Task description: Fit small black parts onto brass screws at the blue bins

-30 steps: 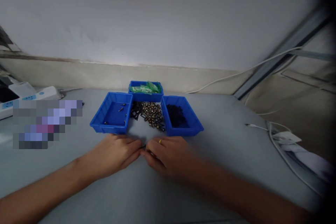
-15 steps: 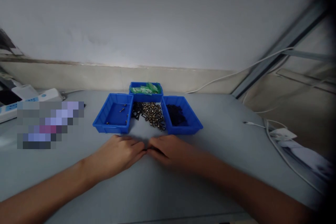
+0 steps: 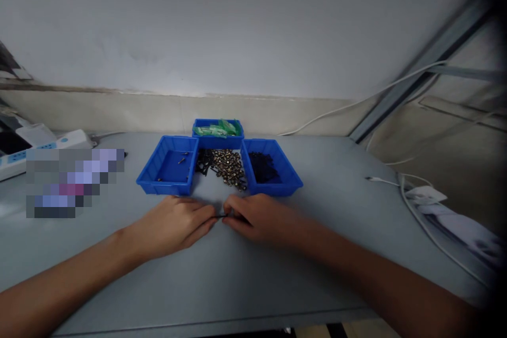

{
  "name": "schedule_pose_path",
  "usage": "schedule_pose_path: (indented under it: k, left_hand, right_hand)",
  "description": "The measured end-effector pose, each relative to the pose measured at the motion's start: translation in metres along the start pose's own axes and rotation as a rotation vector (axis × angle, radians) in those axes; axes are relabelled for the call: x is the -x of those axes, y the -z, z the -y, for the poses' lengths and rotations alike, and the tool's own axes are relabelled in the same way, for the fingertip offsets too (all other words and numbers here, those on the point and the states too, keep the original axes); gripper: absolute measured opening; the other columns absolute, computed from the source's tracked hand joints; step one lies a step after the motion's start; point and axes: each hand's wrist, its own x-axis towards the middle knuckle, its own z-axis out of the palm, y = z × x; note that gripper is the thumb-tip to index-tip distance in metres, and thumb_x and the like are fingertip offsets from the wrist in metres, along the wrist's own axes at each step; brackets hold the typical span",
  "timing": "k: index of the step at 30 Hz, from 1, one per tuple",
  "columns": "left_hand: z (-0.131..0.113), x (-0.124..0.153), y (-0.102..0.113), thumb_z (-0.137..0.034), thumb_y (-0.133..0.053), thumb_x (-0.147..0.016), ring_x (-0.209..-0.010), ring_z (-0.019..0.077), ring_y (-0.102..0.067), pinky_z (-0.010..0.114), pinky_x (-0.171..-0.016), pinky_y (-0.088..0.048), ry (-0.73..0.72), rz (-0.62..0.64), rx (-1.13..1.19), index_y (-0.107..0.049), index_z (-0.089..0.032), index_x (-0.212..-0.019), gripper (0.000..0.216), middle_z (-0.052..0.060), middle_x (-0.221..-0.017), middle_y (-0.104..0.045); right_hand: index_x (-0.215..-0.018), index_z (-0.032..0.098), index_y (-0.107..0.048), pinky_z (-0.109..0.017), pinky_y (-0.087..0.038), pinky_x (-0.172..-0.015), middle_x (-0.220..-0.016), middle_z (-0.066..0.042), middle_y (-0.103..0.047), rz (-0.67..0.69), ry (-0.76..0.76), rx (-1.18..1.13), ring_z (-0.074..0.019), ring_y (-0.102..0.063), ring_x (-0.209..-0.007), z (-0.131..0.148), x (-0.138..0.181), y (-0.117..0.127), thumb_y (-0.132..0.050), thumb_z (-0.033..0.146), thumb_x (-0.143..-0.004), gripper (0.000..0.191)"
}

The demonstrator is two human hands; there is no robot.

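Note:
My left hand and my right hand meet over the table in front of the bins, fingertips pinched. Between them spans a thin dark piece, gripped at one end by each hand; it is too small to name its kind. Just beyond lies a pile of brass-coloured metal fasteners, beside a smaller heap of black pieces. A few screws lie inside the left blue bin. The right blue bin holds a heap of small black parts.
A third blue bin at the back holds green plastic packets. On the left are a white power strip and a blurred-out object. White cables run along the right side, near a metal frame post.
My hands have drawn slightly apart, and the thin dark piece now shows between the fingertips. The whole view has shifted a little; the bins and piles look the same.

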Motion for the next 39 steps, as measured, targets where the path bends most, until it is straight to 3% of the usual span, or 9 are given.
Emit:
schedule_pose_path:
  k: [7, 12, 18, 22, 28, 34, 39]
  left_hand:
    - [-0.0012, -0.0022, 0.0011, -0.028, -0.030, -0.091, -0.061, 0.0133, -0.055, 0.027, -0.057, -0.039, 0.055, -0.011, -0.007, -0.052, -0.017, -0.078, 0.027, 0.000, -0.069, -0.058]
    - [-0.0037, -0.0022, 0.0026, -0.027, -0.028, -0.091, -0.057, 0.0131, -0.054, 0.027, -0.056, -0.039, 0.068, -0.011, -0.032, -0.051, -0.016, -0.076, 0.030, 0.001, -0.065, -0.057]
    - [-0.0035, -0.0028, 0.0018, -0.027, -0.026, -0.092, -0.056, 0.0141, -0.054, 0.027, -0.054, -0.039, 0.094, 0.000, -0.061, -0.051, -0.016, -0.081, 0.030, 0.001, -0.064, -0.056]
    - [-0.0053, -0.0022, 0.0034, -0.026, -0.026, -0.092, -0.057, 0.0135, -0.054, 0.026, -0.056, -0.039, 0.109, 0.023, -0.051, -0.050, -0.016, -0.079, 0.029, 0.001, -0.064, -0.056]
    - [-0.0056, -0.0010, 0.0038, -0.032, -0.030, -0.091, -0.061, 0.0138, -0.056, 0.026, -0.057, -0.039, 0.067, 0.029, -0.026, -0.053, -0.016, -0.081, 0.029, 0.001, -0.068, -0.058]
    - [-0.0052, -0.0026, 0.0044, -0.027, -0.029, -0.091, -0.061, 0.0137, -0.056, 0.027, -0.058, -0.040, 0.062, 0.008, 0.002, -0.055, -0.015, -0.078, 0.031, 0.002, -0.067, -0.058]
    - [-0.0049, -0.0028, 0.0034, -0.027, -0.028, -0.091, -0.061, 0.0130, -0.056, 0.026, -0.058, -0.040, 0.034, -0.029, 0.007, -0.056, -0.015, -0.078, 0.033, 0.002, -0.067, -0.058]
  right_hand:
    - [-0.088, 0.019, -0.052, -0.022, -0.033, -0.052, -0.071, 0.000, -0.061, -0.004, 0.036, 0.011, -0.0124, -0.055, -0.061, 0.0006, 0.0015, 0.0030, -0.046, 0.029, -0.082, 0.013]
    - [-0.081, 0.017, -0.055, -0.024, -0.036, -0.055, -0.070, -0.001, -0.060, 0.013, 0.064, 0.052, -0.0124, -0.055, -0.061, 0.0027, -0.0001, 0.0061, -0.033, 0.027, -0.089, 0.025]
    - [-0.104, 0.017, -0.047, -0.023, -0.033, -0.049, -0.068, -0.001, -0.061, 0.012, -0.009, 0.012, -0.0140, -0.055, -0.058, -0.0024, 0.0006, 0.0024, -0.043, 0.036, -0.084, 0.028]
    - [-0.093, 0.018, -0.049, -0.023, -0.032, -0.050, -0.069, -0.001, -0.061, 0.024, 0.037, 0.077, -0.0135, -0.055, -0.059, -0.0016, 0.0001, 0.0045, -0.039, 0.030, -0.086, 0.018]
    - [-0.090, 0.017, -0.051, -0.023, -0.032, -0.051, -0.070, -0.002, -0.061, 0.020, 0.057, 0.114, -0.0123, -0.054, -0.058, 0.0002, -0.0007, 0.0050, -0.033, 0.028, -0.089, 0.022]
    - [-0.095, 0.018, -0.052, -0.023, -0.034, -0.054, -0.074, -0.002, -0.062, 0.017, 0.085, 0.069, -0.0131, -0.056, -0.064, -0.0029, 0.0006, 0.0041, -0.040, 0.034, -0.086, 0.022]
    - [-0.085, 0.018, -0.053, -0.022, -0.033, -0.052, -0.068, -0.001, -0.059, 0.025, 0.093, 0.099, -0.0119, -0.054, -0.060, -0.0028, -0.0009, 0.0061, -0.040, 0.030, -0.086, 0.018]
